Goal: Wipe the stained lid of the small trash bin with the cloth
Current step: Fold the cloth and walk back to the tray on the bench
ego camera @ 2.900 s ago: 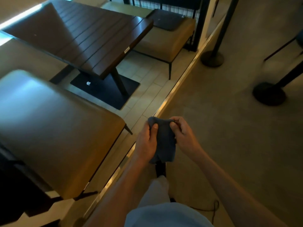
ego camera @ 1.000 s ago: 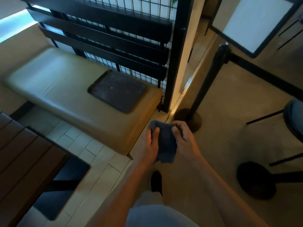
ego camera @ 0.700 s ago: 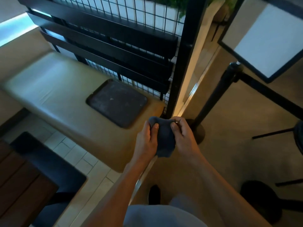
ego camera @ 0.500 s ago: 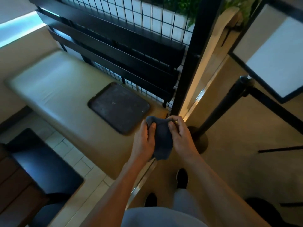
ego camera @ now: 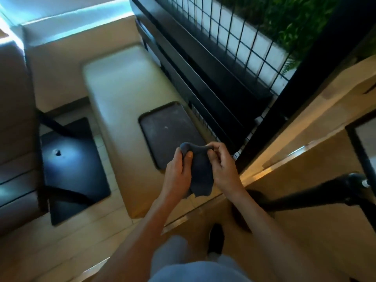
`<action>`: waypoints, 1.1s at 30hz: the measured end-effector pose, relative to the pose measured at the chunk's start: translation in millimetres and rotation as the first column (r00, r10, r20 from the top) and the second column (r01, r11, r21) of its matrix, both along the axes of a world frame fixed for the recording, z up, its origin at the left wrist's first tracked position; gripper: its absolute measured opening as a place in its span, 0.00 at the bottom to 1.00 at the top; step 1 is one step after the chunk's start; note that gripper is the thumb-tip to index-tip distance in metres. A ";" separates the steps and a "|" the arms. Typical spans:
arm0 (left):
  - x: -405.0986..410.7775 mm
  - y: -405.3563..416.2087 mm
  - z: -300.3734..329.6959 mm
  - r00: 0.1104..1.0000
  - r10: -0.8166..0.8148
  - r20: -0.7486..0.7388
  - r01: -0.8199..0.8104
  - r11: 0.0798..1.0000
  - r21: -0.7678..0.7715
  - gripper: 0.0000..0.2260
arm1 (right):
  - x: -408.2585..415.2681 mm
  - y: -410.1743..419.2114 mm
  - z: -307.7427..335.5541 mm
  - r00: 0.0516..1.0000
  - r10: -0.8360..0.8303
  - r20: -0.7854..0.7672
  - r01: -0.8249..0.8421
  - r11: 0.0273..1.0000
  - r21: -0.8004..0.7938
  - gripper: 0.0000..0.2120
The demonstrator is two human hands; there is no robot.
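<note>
Above the bench (ego camera: 122,82), the dark cloth (ego camera: 200,171) is still pinched at its top edge by the left hand (ego camera: 178,175) and right hand (ego camera: 222,167). Only the viewpoint has advanced past the table toward the tray (ego camera: 162,127); no trash bin is visible, so wiping is judged not begun.

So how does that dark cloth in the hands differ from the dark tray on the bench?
The cloth is soft, crumpled and hangs from both hands; the tray is rigid, flat and lies on the bench. The cloth looks bluish, the tray blackish with pale specks. Both are dark.
</note>
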State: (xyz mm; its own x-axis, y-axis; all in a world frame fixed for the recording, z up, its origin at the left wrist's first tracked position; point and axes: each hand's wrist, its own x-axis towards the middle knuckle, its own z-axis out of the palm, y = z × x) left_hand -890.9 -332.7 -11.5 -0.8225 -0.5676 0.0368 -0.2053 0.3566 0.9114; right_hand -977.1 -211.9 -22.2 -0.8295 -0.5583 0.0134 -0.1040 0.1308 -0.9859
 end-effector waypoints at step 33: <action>-173.6 -217.2 -151.4 0.945 0.297 0.137 -0.291 0.955 -0.062 0.12 | -212.8 -256.1 -153.6 0.930 0.277 -0.242 -0.232 0.952 0.198 0.07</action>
State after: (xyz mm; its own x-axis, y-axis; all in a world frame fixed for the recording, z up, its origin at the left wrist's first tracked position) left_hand -1064.6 -549.9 -162.9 -0.6172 -0.7857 -0.0410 -0.4340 0.2965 0.8507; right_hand -1189.9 -468.0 -175.7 -0.6379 -0.7632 0.1028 -0.4082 0.2219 -0.8855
